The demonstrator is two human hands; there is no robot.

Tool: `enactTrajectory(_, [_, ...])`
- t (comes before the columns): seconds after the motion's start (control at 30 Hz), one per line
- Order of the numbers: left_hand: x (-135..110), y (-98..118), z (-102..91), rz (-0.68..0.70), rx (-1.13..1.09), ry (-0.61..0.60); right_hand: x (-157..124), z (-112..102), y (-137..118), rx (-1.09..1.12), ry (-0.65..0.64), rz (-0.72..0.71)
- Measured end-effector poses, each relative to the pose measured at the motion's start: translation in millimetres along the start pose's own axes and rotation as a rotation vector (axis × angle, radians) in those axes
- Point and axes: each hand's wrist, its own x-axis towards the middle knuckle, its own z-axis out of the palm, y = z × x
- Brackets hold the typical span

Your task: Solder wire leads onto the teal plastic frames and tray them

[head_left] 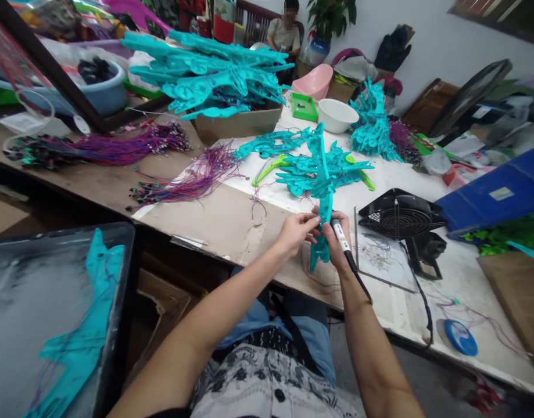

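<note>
A long teal plastic part (325, 200) stands on edge in front of me, held by my right hand (337, 241). Along that same palm lies a soldering iron (341, 234) with a white barrel and a black cord; its tip is hidden behind the part. The fingers of my left hand (298, 229) are pinched together at the part's left edge, and whatever is between them is too small to tell. Just beyond lies a pile of similar teal parts (299, 174), with a lime-green piece (270, 168) beside it.
Bundles of purple and red wires (197, 174) lie to the left. A black fan (397, 213) stands at right, near a blue round tin (461, 337). More teal parts overfill a cardboard box (236, 125). A black tray (129, 249) sits at lower left. Another person (284, 35) sits far back.
</note>
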Motion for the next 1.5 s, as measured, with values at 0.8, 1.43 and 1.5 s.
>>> enactTrajectory(0.8, [14, 3, 3.8, 0.144, 0.043, 0.029, -7, 10, -24, -0.591, 0.126, 0.018])
enactTrajectory(1.43, [-57, 4, -33.4, 0.21, 0.039, 0.108, -44, -7, -44, -0.682, -0.162, -0.585])
enactTrajectory(1.5, [-68, 2, -49.8, 0.255, 0.095, 0.158, -43, -7, -37, -0.653, -0.208, -0.614])
